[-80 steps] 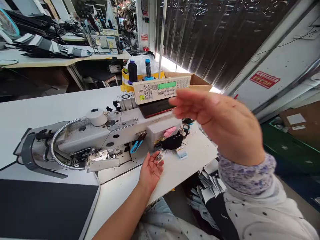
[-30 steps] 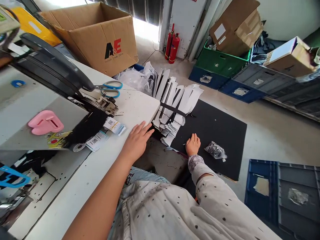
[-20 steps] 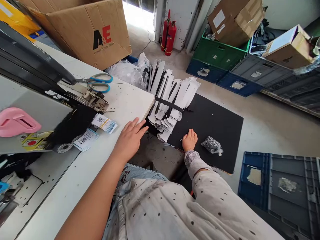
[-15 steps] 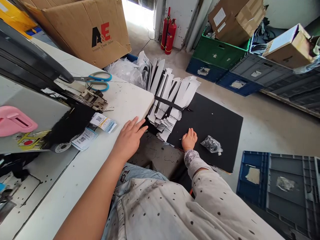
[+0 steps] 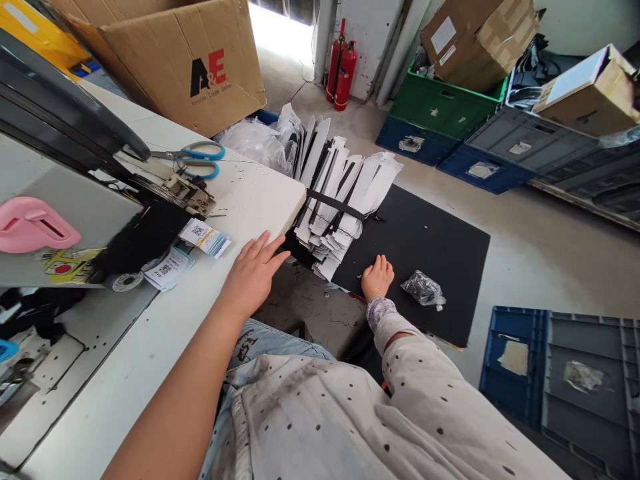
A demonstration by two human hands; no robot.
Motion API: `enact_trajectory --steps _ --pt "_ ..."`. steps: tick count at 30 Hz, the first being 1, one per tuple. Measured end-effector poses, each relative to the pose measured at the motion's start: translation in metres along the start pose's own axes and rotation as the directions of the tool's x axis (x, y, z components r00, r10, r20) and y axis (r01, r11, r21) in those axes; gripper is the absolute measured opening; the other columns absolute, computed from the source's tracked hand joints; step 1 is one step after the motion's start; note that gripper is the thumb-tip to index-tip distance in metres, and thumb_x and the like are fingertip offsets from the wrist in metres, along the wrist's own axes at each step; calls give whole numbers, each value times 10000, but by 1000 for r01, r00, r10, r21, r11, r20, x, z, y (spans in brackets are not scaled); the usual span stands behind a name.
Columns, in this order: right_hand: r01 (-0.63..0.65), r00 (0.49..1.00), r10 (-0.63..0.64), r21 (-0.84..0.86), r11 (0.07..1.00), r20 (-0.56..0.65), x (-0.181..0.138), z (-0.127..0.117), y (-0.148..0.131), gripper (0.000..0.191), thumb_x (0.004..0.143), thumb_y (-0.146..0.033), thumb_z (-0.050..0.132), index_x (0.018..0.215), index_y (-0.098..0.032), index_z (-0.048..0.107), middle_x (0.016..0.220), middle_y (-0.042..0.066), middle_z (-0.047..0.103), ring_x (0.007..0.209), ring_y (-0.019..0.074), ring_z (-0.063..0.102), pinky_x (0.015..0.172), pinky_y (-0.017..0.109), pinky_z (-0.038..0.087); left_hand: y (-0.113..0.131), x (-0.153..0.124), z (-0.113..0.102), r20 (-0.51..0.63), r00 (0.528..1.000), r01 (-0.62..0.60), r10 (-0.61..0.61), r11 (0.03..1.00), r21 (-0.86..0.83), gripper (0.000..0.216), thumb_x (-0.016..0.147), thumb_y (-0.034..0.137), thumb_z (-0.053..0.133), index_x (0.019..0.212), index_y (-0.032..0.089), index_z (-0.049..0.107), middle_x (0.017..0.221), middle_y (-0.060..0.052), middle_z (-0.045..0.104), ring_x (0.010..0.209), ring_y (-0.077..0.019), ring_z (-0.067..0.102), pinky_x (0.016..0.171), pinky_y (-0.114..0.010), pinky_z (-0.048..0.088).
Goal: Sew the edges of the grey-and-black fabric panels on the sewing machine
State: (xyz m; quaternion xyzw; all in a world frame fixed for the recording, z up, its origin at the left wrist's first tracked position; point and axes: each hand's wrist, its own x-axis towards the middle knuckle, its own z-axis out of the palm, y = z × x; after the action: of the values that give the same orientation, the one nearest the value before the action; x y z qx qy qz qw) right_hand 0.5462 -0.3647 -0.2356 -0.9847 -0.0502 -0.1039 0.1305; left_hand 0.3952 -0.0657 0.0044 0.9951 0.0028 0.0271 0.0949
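My left hand (image 5: 253, 277) lies flat on the edge of the white table (image 5: 195, 327), its fingers apart and nothing in it. On the black board (image 5: 425, 233) to the right rests my right hand (image 5: 378, 277), its fingers curled a little with nothing visible in them. Between and beyond my hands is a bundle of white cut pieces (image 5: 345, 193), with a black strap (image 5: 335, 203) across it. A small clear bag with dark contents (image 5: 423, 288) lies right of my right hand. Paper tags with printed codes (image 5: 205, 237) sit left of my left hand.
Blue-handled scissors (image 5: 200, 153) lie on the table beside a sewing machine (image 5: 75, 113). A pink plastic piece (image 5: 37, 223) is at far left. A large cardboard box (image 5: 160, 73) stands behind. Fire extinguishers (image 5: 343, 73) and stacked crates (image 5: 445, 103) stand on the floor; more crates (image 5: 515, 367) are at lower right.
My left hand has slid slightly back and to the left along the table edge. My right hand stays in nearly the same place on the board. The view has shifted a little.
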Motion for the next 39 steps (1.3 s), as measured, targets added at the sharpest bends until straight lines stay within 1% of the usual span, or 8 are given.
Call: enact_trajectory --steps 4,9,12,15,20,24,34,39 --pt "13 1000 -13 9 1000 -3 0 -2 -1 500 902 -229 335 1338 -51 501 1387 182 484 1223 304 390 1029 482 288 1 -21 0 19 1000 14 -14 1000 12 661 777 -9 375 1347 293 520 1530 6 324 1446 -239 205 1164 -499 258" --pt "1 1000 -1 -21 1000 -4 0 5 4 508 884 -207 338 1347 -68 493 1381 197 483 1237 310 385 1016 507 303 -2 -63 1 -74 984 166 -164 986 22 560 890 146 408 1441 246 388 1576 -94 188 1433 -274 241 1155 -505 247" --pt "-3 1000 2 -46 999 -12 0 11 5 511 878 -197 326 1334 -52 507 1371 204 495 1238 313 398 1025 505 303 -4 -74 1 -83 979 187 -186 982 6 503 934 233 399 1437 225 394 1555 -118 257 1430 -285 247 1149 -508 245" --pt "-27 999 24 -62 998 -37 0 13 -1 510 870 -177 325 1316 -26 519 1358 222 507 1235 314 424 1027 506 315 -6 -75 1 -86 979 181 -183 983 -28 484 942 233 391 1426 228 414 1530 -112 320 1426 -278 260 1150 -500 240" --pt "-38 996 33 -61 997 -85 0 14 -11 500 856 -153 314 1262 2 560 1308 251 543 1191 345 486 995 545 344 -8 -76 2 -100 977 177 -189 977 -116 475 942 219 391 1414 250 431 1524 -97 338 1420 -276 275 1154 -496 227" --pt "-49 994 42 -71 996 -98 0 17 -9 493 875 -163 305 1258 9 564 1306 251 546 1206 354 486 1009 545 341 -9 -77 1 -88 975 188 -205 966 -175 469 944 221 389 1407 274 439 1521 -86 347 1420 -273 276 1154 -496 219" --pt "-52 993 43 -88 995 -110 -1 20 -3 483 865 -178 329 1262 -35 564 1291 220 560 1207 319 477 1012 523 346 -10 -76 -2 -61 984 165 -168 985 -41 460 947 220 408 1406 234 438 1514 -109 354 1411 -273 296 1136 -482 260" --pt "-56 993 45 -92 994 -110 -1 19 -2 479 874 -179 319 1261 -38 565 1300 213 555 1213 318 469 1019 518 346 -9 -76 -5 -75 985 155 -158 987 -38 452 940 216 433 1390 226 459 1499 -110 380 1403 -276 311 1127 -481 281"
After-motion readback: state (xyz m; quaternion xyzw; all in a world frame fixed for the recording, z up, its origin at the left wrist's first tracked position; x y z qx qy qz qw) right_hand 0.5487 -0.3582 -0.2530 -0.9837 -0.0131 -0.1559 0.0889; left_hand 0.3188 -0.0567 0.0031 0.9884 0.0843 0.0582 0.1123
